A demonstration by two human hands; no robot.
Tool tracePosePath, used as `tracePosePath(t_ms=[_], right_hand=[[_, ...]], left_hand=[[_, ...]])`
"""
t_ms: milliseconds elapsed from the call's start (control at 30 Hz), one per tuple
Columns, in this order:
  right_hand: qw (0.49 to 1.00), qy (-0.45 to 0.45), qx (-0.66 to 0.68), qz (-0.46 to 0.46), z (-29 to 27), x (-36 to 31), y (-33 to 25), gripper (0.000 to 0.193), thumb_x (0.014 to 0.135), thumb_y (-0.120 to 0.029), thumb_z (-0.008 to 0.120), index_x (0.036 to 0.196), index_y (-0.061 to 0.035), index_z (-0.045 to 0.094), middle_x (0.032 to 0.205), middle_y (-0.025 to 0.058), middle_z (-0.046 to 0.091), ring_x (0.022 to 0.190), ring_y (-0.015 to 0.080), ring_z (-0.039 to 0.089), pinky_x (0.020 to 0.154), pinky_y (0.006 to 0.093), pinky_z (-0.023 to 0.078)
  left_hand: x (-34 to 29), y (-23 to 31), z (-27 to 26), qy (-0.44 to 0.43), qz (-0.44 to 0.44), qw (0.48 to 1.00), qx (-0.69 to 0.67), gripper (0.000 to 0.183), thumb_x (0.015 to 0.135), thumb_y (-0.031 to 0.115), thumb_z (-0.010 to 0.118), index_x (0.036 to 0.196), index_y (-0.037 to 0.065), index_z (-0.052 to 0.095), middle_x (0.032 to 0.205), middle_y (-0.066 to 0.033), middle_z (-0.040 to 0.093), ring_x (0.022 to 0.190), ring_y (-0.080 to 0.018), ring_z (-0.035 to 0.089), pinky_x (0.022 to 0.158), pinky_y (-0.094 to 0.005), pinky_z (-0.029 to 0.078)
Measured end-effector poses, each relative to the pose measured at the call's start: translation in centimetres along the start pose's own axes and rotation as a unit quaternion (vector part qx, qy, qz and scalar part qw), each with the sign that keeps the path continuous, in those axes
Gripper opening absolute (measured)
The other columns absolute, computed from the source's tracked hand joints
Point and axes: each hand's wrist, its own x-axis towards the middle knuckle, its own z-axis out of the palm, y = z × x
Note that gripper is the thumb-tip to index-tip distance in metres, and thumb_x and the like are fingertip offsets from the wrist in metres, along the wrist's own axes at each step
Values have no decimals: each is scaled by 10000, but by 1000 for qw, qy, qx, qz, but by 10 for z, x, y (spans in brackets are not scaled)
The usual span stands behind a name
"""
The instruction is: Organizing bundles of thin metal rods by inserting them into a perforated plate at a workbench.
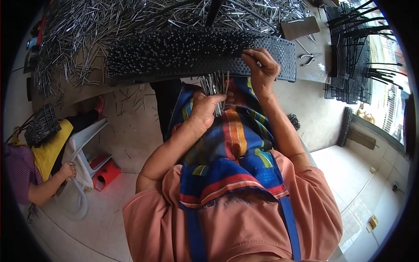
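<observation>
My left hand (204,107) is closed around a bundle of thin silvery metal rods (214,84), their ends pointing up and away from me. Just beyond it a long black perforated rack (283,56) lies along the near edge of the table. Dark upright pins (174,50) stand densely over most of the rack, while rows of bare holes show at its right end. Over the border between pins and holes is my right hand (263,67), thumb and fingertips pinched together at the rack's surface. Whatever is between those fingertips is too small to make out.
Loose metal rods (78,39) are heaped across the table behind and left of the rack. To the right lie pliers (309,59) and a brown flat piece (301,28). Stacked black racks (353,61) stand far right. Another person (41,166) sits at left beside a light chair (89,133).
</observation>
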Motion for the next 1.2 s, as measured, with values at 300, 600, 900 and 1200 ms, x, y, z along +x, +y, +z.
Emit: tracePosePath(t_ms=[300,600,900,1200], right_hand=[[998,26,17,56,11,-1,7,144,731,49,752,866,4,732,821,56,680,703,101,631,625,237,493],[983,-21,-183,-24,13,5,2,127,724,-46,781,844,-55,741,737,44,614,597,147,593,548,264,443],[968,-12,-241,-66,8,2,-4,117,745,-81,779,842,-57,717,699,64,607,567,155,584,535,291,446],[869,-198,179,416,8,-35,-20,90,836,-64,707,793,-5,654,632,18,608,532,81,576,451,247,469]], left_hand=[[2,1,0,3,-12,1000,-11,349,788,-119,593,1114,-8,649,939,-145,704,778,-242,712,687,-356,611],[4,2,-3,-3,-33,999,-29,354,783,-135,575,1113,-23,641,943,-140,700,798,-247,709,715,-368,610],[-1,8,-4,-6,-40,998,-40,333,787,-111,587,1100,-14,647,938,-137,704,779,-245,712,693,-354,613],[-11,18,-1,-54,1,998,36,267,810,-98,587,1057,-21,653,951,-131,703,780,-239,718,704,-354,615]])
